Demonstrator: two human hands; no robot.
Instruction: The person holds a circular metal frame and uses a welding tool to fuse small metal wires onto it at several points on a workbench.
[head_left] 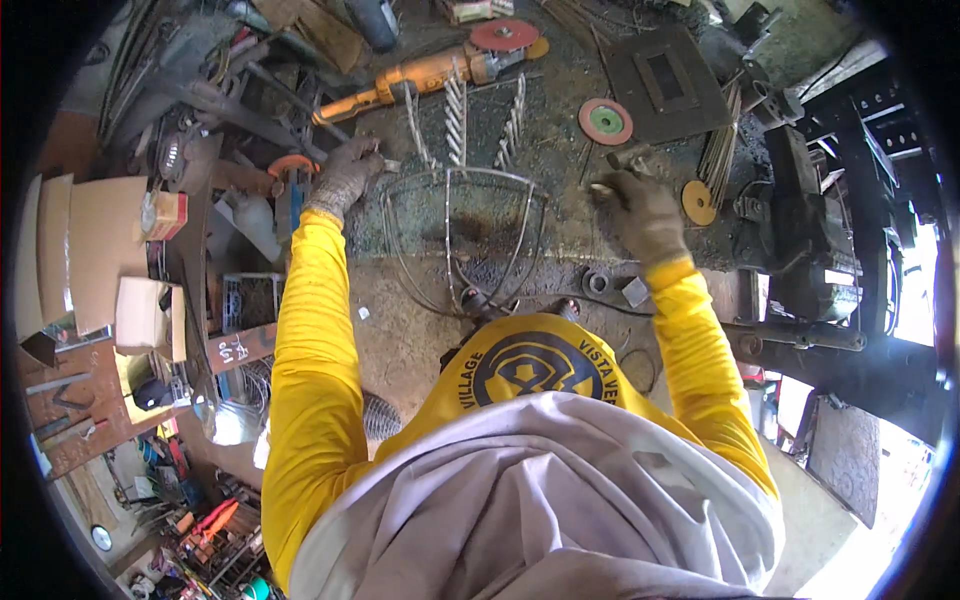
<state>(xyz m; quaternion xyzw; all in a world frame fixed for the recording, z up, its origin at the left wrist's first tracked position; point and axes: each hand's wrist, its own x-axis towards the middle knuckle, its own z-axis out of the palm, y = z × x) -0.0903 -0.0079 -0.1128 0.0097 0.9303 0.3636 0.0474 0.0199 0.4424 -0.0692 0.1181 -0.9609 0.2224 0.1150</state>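
Note:
A welded metal wire frame (449,228) sits at the bench's near edge, its curved bars reaching over the edge towards me. Three notched metal uprights (456,120) rise from its far side. My left hand (343,180), in a dirty glove, is closed at the frame's left, with a small pale metal piece (391,165) at its fingertips. To the right of the frame, my gloved right hand (645,212) is curled, apart from the frame. A short grey metal piece (630,157) shows just beyond its fingers; whether the hand grips it is unclear.
An orange angle grinder (420,78) lies across the far bench, near a red disc (503,35). Right of it are a pink-and-green disc (605,122), a dark plate (690,105), thin rods (722,155) and a yellow disc (698,203). Cardboard boxes (110,250) stand left.

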